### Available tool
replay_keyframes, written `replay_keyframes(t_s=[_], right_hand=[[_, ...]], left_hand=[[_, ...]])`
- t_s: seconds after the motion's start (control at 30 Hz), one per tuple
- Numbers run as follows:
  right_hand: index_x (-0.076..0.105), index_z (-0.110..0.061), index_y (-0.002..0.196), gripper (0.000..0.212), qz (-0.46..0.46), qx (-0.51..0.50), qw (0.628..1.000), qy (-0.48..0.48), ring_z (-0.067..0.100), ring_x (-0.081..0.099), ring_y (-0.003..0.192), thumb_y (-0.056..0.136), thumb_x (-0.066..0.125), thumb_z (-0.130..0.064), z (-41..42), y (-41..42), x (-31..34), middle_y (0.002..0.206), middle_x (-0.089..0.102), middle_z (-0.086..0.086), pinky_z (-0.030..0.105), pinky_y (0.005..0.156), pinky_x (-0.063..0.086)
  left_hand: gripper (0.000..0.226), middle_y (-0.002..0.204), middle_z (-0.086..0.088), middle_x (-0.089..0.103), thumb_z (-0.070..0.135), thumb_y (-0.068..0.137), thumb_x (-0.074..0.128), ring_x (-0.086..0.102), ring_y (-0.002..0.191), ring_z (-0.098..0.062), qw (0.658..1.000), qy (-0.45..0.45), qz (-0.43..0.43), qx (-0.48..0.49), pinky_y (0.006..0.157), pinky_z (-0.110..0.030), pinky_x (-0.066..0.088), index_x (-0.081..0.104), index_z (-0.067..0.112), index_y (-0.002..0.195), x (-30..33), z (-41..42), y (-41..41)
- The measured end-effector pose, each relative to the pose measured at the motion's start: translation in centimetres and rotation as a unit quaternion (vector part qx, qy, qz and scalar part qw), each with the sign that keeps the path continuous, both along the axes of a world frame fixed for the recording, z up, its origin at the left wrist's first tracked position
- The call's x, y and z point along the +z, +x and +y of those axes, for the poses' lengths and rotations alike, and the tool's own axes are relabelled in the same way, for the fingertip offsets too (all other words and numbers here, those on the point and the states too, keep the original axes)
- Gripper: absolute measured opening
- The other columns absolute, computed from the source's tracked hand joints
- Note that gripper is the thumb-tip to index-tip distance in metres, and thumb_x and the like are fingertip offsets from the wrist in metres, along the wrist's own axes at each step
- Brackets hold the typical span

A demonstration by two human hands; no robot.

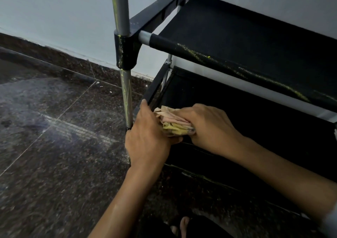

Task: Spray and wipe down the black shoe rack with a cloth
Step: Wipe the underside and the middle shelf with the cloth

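1. Head view: the black shoe rack stands on dark floor tiles against a pale wall. Two fabric shelves show, both bare.
2. One crumpled cloth, pink and yellow, sits at the lower shelf's front left corner, bunched in the clenched right hand.
3. The left hand curls around that corner beside the grey upright pole, its thumb under the cloth.
4. Yellow-green smears mark the pole and upper shelf edge.
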State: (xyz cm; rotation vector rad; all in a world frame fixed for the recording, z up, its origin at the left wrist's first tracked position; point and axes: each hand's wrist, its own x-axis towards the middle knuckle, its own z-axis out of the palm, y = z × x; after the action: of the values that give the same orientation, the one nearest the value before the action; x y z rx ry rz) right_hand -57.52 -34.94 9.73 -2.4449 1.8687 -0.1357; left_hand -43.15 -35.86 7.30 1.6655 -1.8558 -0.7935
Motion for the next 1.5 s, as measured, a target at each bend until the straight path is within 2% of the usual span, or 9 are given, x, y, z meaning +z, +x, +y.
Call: replay_keyframes(t_s=[0.27,0.4,0.57,0.67,0.83,0.97,1.13,1.27,1.5], right_hand=[[0.060,-0.031,0.113,0.032,0.037,-0.155,0.987,-0.026,0.032,0.061,0.103,0.081,0.056,-0.033,-8.5,-1.5,-1.7,0.106,0.065,0.006,0.033,0.074,0.046],[0.057,-0.038,0.120,0.044,-0.004,-0.086,0.996,0.016,0.031,0.060,0.102,0.077,0.056,-0.025,-5.3,-0.1,-0.7,0.105,0.063,0.007,0.035,0.081,0.050],[0.061,-0.035,0.113,0.040,-0.052,-0.005,0.997,0.053,0.018,0.056,0.095,0.079,0.060,-0.014,0.8,-1.0,0.6,0.098,0.064,-0.008,0.027,0.066,0.033],[0.060,-0.038,0.119,0.049,-0.031,-0.023,0.998,0.052,0.017,0.058,0.102,0.077,0.063,-0.013,0.2,-1.9,0.5,0.110,0.065,-0.010,0.030,0.072,0.044],[0.058,-0.038,0.121,0.048,-0.028,-0.141,0.990,0.012,0.027,0.060,0.109,0.078,0.064,-0.020,-5.5,-3.0,-0.2,0.115,0.066,0.001,0.029,0.073,0.041],[0.055,-0.030,0.122,0.037,-0.047,-0.221,0.973,-0.043,0.037,0.057,0.111,0.085,0.055,-0.030,-10.1,-2.0,-1.9,0.121,0.060,0.010,0.040,0.085,0.047],[0.055,-0.037,0.125,0.046,-0.035,-0.147,0.989,-0.004,0.032,0.059,0.109,0.081,0.057,-0.022,-7.1,-1.5,-1.6,0.115,0.064,0.006,0.035,0.082,0.049],[0.062,-0.038,0.119,0.045,-0.054,-0.060,0.994,0.077,0.019,0.059,0.104,0.080,0.061,-0.013,-0.5,-2.5,0.1,0.111,0.066,-0.004,0.025,0.070,0.038],[0.058,-0.035,0.125,0.041,-0.054,-0.212,0.975,-0.021,0.030,0.060,0.110,0.085,0.058,-0.031,-3.8,-7.0,-2.1,0.121,0.064,0.002,0.035,0.081,0.049]], left_hand=[[0.112,0.146,-0.001,0.039,0.044,0.064,0.082,0.043,0.130,-0.025,0.999,0.012,-0.049,-0.010,0.101,-0.050,0.038,0.014,0.014,0.148,-0.1,-0.2,0.0],[0.106,0.137,-0.002,0.048,0.041,0.061,0.084,0.049,0.125,-0.026,0.999,0.003,-0.044,-0.010,0.097,-0.048,0.041,0.023,0.015,0.144,-0.1,-0.1,0.0],[0.122,0.142,-0.005,0.044,0.040,0.056,0.088,0.044,0.130,-0.024,0.996,0.037,-0.080,-0.034,0.105,-0.050,0.033,0.014,0.008,0.147,0.5,-0.3,-0.5],[0.124,0.142,-0.006,0.042,0.047,0.053,0.087,0.041,0.131,-0.023,0.988,0.020,-0.128,-0.088,0.107,-0.042,0.027,0.015,0.003,0.145,1.1,-0.9,-0.9],[0.122,0.148,-0.005,0.033,0.052,0.056,0.083,0.031,0.136,-0.020,0.990,0.026,-0.022,-0.139,0.109,-0.035,0.031,0.015,0.010,0.148,0.5,-2.6,-1.3],[0.131,0.157,-0.005,0.012,0.049,0.057,0.084,0.014,0.143,-0.018,0.989,0.016,-0.012,-0.147,0.112,-0.030,0.019,0.001,0.008,0.150,-0.1,-2.5,-1.0],[0.134,0.152,-0.007,0.025,0.047,0.050,0.087,0.023,0.140,-0.020,0.989,0.002,0.018,-0.148,0.113,-0.033,0.026,0.008,0.007,0.150,-0.3,-2.5,-0.8],[0.141,0.155,-0.006,0.019,0.045,0.046,0.089,0.021,0.141,-0.020,0.990,0.007,0.023,-0.142,0.111,-0.031,0.021,0.002,0.008,0.150,-0.3,-2.3,-0.8],[0.137,0.157,-0.005,0.015,0.053,0.052,0.084,0.017,0.143,-0.020,0.989,0.026,-0.010,-0.147,0.113,-0.036,0.015,-0.001,0.010,0.150,-0.1,-2.4,-1.1]])
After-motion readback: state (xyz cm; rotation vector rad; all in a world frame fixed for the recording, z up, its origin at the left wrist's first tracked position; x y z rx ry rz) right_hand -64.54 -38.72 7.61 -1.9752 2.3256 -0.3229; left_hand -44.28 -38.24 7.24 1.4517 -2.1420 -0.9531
